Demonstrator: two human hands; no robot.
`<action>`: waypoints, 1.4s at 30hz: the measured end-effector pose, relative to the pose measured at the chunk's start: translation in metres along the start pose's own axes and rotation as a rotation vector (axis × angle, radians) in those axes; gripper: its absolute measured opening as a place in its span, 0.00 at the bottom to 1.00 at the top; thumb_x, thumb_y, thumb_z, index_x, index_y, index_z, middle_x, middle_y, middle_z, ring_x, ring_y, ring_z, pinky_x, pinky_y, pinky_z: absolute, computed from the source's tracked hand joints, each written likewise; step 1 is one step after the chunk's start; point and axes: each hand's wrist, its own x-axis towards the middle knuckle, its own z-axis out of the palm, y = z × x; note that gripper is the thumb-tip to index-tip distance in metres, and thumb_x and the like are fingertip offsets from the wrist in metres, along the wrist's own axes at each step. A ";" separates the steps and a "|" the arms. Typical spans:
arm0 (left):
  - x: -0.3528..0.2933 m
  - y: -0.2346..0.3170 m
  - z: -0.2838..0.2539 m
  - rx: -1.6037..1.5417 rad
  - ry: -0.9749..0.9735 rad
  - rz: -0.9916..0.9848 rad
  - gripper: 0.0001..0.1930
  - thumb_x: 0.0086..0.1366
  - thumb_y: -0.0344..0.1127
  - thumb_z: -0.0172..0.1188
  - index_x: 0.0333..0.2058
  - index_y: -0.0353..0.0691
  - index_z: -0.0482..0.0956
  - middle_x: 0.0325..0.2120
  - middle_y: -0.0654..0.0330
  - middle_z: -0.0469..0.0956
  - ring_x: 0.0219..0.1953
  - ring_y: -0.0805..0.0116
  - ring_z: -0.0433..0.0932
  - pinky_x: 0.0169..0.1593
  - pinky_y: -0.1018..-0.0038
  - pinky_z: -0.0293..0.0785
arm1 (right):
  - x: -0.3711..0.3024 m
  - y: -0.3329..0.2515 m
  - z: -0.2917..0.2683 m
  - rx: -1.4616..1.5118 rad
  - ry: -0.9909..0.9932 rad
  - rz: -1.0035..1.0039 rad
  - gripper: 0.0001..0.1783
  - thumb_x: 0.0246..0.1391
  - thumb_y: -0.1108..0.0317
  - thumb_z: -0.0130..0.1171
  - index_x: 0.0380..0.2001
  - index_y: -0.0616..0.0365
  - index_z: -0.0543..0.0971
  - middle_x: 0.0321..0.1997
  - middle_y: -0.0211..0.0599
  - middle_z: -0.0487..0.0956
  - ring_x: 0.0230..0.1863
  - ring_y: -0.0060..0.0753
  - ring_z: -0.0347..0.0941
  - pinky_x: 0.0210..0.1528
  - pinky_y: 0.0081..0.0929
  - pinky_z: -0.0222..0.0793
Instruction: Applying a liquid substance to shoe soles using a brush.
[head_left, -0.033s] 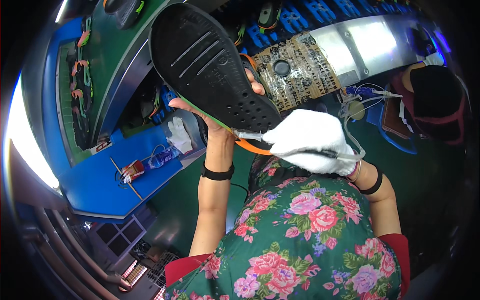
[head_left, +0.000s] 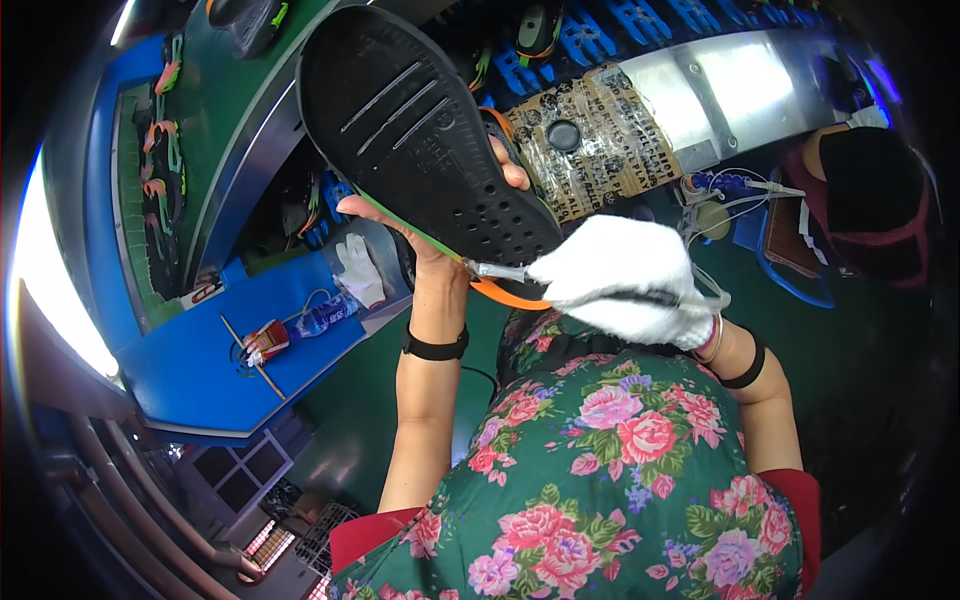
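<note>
My bare left hand [head_left: 425,235] holds a black shoe [head_left: 420,130] with green and orange trim, its underside facing up. The thumb lies along the near edge, and the fingertips show at the far side beside an orange strap. The sole has grooves and a patch of small round holes. My right hand [head_left: 625,275], in a white glove, is closed on a slim brush-like tool [head_left: 498,271] with a pale tip. A clear tube runs back from it past the wrist. The tip touches the shoe's edge near my left wrist; its exact contact is hard to make out.
A blue table [head_left: 200,370] at left bears a stick, a blue bottle [head_left: 325,316] and a white glove [head_left: 357,270]. Ahead, a metal ledge [head_left: 750,85] is partly wrapped in taped cardboard [head_left: 590,140]. Shoes line a green conveyor [head_left: 255,110]. Another person [head_left: 870,200] sits at right.
My gloved right hand has turned slightly, and the tube by its wrist now bulges out more to the right. The shoe and my left hand stay where they were.
</note>
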 end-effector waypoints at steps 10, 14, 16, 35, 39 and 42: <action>0.006 0.000 -0.001 0.004 -0.064 -0.008 0.73 0.35 0.95 0.49 0.64 0.31 0.63 0.43 0.38 0.78 0.40 0.43 0.84 0.44 0.52 0.84 | -0.007 0.002 -0.005 0.104 0.005 0.075 0.10 0.46 0.78 0.74 0.35 0.59 0.88 0.41 0.41 0.88 0.41 0.37 0.86 0.45 0.32 0.81; 0.012 -0.002 0.006 -0.017 -0.115 -0.021 0.74 0.34 0.94 0.50 0.65 0.32 0.63 0.44 0.39 0.78 0.41 0.43 0.83 0.44 0.51 0.84 | -0.010 0.001 -0.008 0.032 0.051 0.094 0.10 0.47 0.78 0.73 0.35 0.60 0.88 0.40 0.41 0.88 0.41 0.37 0.86 0.45 0.32 0.81; 0.011 -0.001 0.008 -0.021 -0.127 -0.022 0.74 0.33 0.94 0.51 0.65 0.32 0.62 0.44 0.39 0.78 0.42 0.42 0.83 0.45 0.51 0.83 | -0.011 -0.002 -0.008 0.003 0.011 0.060 0.10 0.47 0.78 0.73 0.35 0.60 0.88 0.40 0.40 0.88 0.41 0.36 0.86 0.45 0.32 0.81; 0.022 0.005 -0.003 0.021 -0.245 -0.138 0.68 0.38 0.89 0.60 0.64 0.33 0.66 0.48 0.40 0.76 0.47 0.46 0.78 0.53 0.52 0.75 | -0.019 -0.016 -0.006 -0.045 0.013 -0.017 0.11 0.42 0.80 0.73 0.32 0.58 0.88 0.40 0.41 0.89 0.41 0.42 0.86 0.44 0.34 0.81; 0.019 0.004 -0.009 0.104 -0.139 -0.125 0.70 0.38 0.92 0.54 0.65 0.33 0.65 0.48 0.41 0.76 0.45 0.48 0.79 0.51 0.53 0.78 | -0.018 -0.018 -0.002 -0.034 0.054 -0.025 0.12 0.41 0.80 0.73 0.32 0.58 0.89 0.40 0.42 0.88 0.41 0.42 0.85 0.44 0.34 0.80; 0.014 0.000 -0.004 0.109 -0.027 -0.169 0.71 0.38 0.93 0.51 0.65 0.33 0.65 0.47 0.42 0.77 0.44 0.50 0.79 0.51 0.54 0.78 | -0.016 -0.018 -0.004 0.049 0.075 0.018 0.11 0.41 0.80 0.73 0.32 0.59 0.88 0.41 0.45 0.88 0.41 0.42 0.85 0.44 0.35 0.81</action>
